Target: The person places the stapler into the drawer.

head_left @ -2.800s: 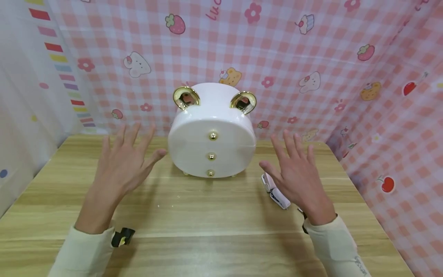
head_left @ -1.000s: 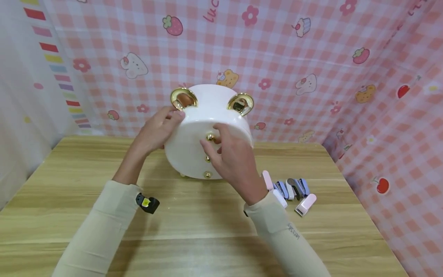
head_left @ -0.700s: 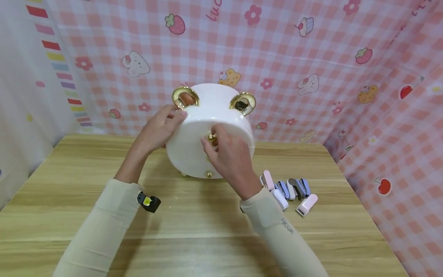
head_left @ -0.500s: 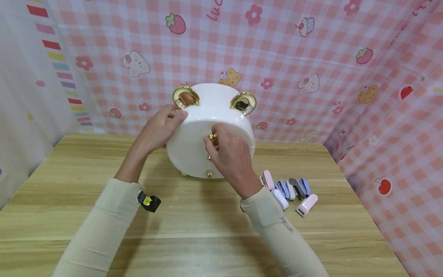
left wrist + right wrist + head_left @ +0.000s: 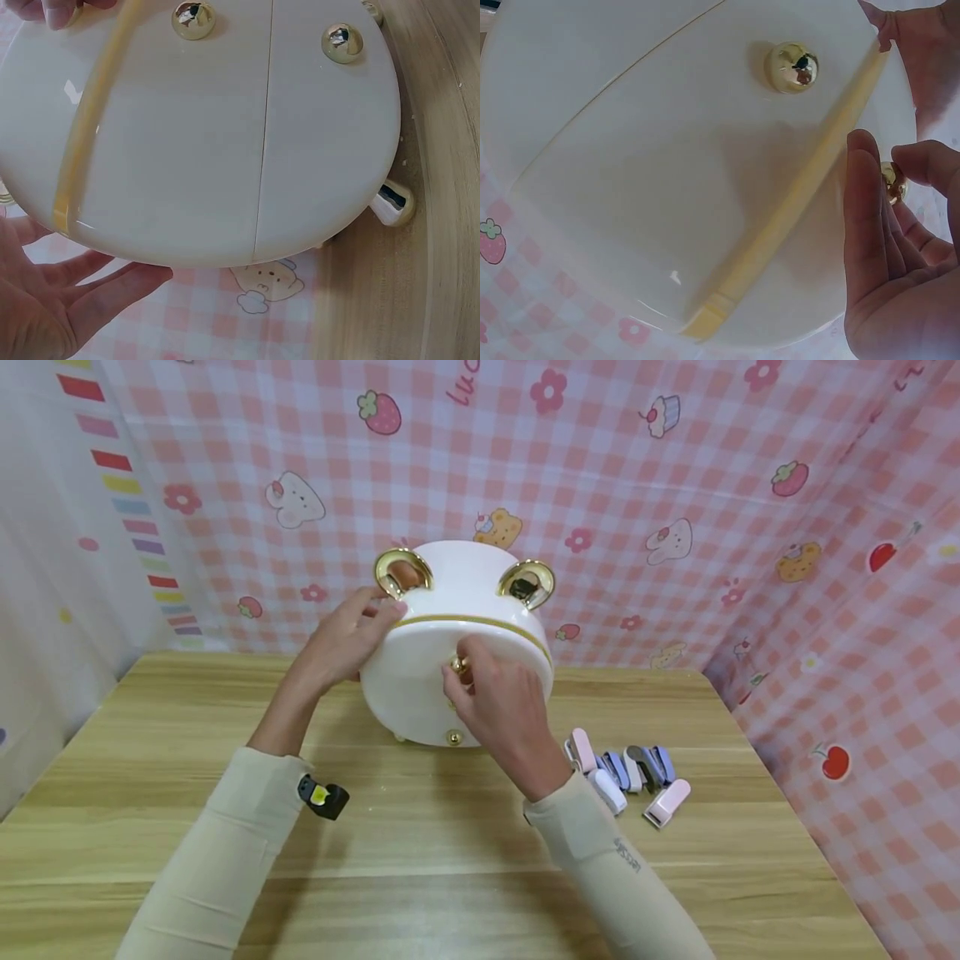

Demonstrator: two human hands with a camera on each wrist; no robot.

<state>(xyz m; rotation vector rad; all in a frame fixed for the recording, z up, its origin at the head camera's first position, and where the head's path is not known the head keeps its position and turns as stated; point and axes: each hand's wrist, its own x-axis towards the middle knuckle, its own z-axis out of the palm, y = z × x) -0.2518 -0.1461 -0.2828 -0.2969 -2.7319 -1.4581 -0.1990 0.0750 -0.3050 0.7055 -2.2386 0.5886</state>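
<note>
A glossy white storage box (image 5: 405, 693) with gold ear-shaped rings and gold knobs stands on the table. Its top drawer (image 5: 817, 262) sits slightly forward, and a yellow edge strip (image 5: 780, 217) shows along the gap. My right hand (image 5: 502, 702) pinches the top gold knob (image 5: 894, 184) between thumb and fingers. My left hand (image 5: 348, 639) rests against the box's left side, thumb near the upper front edge below the left ear. In the left wrist view its fingers (image 5: 112, 292) lie fairly straight along the box wall. The middle knob (image 5: 193, 19) and bottom knob (image 5: 342, 43) are untouched.
To the right of the box lie several small staplers in pink (image 5: 667, 802), white (image 5: 607, 789) and blue (image 5: 660, 766). The wooden table (image 5: 420, 877) meets a pink checked cloth (image 5: 600, 468) behind and at the right. A black wrist camera (image 5: 322, 797) hangs under the left sleeve.
Both hands have come in from the sides to the box. My right hand has taken the top knob and drawn the drawer slightly forward, exposing the yellow strip. The left hand stays put lately.
</note>
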